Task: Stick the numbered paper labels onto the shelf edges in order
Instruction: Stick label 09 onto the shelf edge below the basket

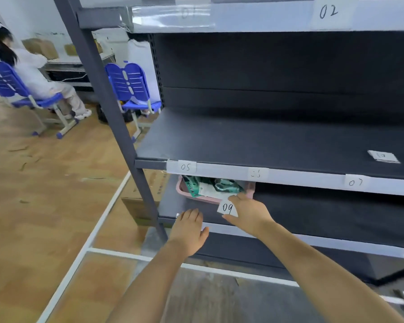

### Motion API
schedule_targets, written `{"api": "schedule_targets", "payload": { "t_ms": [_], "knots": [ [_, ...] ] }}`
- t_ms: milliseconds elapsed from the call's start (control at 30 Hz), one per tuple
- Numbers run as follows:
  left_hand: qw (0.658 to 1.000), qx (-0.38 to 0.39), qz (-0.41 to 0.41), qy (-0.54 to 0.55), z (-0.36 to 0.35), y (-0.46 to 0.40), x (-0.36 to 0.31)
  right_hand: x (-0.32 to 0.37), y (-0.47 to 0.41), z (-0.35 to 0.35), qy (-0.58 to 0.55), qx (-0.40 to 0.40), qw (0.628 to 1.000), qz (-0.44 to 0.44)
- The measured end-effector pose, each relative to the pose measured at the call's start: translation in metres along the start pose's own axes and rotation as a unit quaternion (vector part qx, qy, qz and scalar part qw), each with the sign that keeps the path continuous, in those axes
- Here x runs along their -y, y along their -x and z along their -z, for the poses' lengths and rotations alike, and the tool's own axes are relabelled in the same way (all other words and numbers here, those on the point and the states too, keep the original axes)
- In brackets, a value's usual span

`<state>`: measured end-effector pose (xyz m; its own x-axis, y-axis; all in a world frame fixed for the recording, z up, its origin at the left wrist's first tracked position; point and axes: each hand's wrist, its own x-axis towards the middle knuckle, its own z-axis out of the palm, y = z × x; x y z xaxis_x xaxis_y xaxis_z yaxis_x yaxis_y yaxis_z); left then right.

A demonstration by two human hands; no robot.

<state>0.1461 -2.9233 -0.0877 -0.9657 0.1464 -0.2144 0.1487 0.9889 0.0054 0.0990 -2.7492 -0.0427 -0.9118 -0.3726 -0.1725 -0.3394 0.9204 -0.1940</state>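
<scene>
- Label "09" [228,208], white paper with handwritten digits, is pinched in the right hand [247,214] just above the pale front edge of the lowest shelf [313,241], near that shelf's left end.
- Far left: a seated person [33,73] on a blue chair [7,82], back to the camera, at a counter [65,66] carrying cardboard boxes; wooden floor [33,183] between them and the shelving.
- Second blue chair [132,83] stands behind the grey upright post [107,101] of the rack.
- Cardboard box [138,206] sits on the floor beside the post's foot, partly hidden by it.
- Left hand [189,231]: fingers straight and together, palm down, resting on the lowest shelf's front edge just right of the post, holding nothing.
- Pink basket [197,198] of green-and-white packets stands on the lowest shelf, directly behind the held label; the right hand's fingers reach just in front of its rim.
- Middle shelf edge [289,174] carries label "05" [186,167], then a blurred label [257,173] I cannot read, then "07" [356,182], left to right.
- Top shelf edge: a faint unreadable label [191,11] under clear film, and "02" [328,11] further right.
- Small white card [383,156] lies flat on the middle shelf's surface, far right.
</scene>
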Motion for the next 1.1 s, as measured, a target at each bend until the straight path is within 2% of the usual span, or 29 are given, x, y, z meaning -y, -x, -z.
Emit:
{"api": "schedule_targets", "payload": {
  "t_ms": [233, 533, 700, 933, 1033, 1100],
  "knots": [
    [0.999, 0.033, -0.001, -0.012, -0.035, -0.001, 0.082, 0.055, -0.031, -0.030, -0.077, 0.029, 0.996, -0.042],
    [0.999, 0.033, 0.016, 0.003, -0.106, -0.023, 0.111, 0.059, -0.078, -0.095, -0.114, 0.022, 0.992, -0.058],
    [1.000, 0.023, 0.011, -0.002, -0.175, -0.051, 0.115, 0.045, -0.116, -0.165, -0.244, -0.012, 0.965, -0.097],
    [0.997, -0.076, -0.023, -0.002, -0.265, -0.115, 0.121, 0.021, -0.173, -0.259, -0.291, -0.038, 0.954, -0.052],
    [0.981, -0.189, -0.036, -0.008, -0.300, -0.147, 0.125, 0.010, -0.191, -0.286, -0.304, -0.077, 0.949, -0.040],
    [0.973, -0.228, -0.040, -0.016, -0.316, -0.162, 0.126, 0.004, -0.199, -0.301, -0.319, -0.116, 0.940, -0.027]
  ]
}}
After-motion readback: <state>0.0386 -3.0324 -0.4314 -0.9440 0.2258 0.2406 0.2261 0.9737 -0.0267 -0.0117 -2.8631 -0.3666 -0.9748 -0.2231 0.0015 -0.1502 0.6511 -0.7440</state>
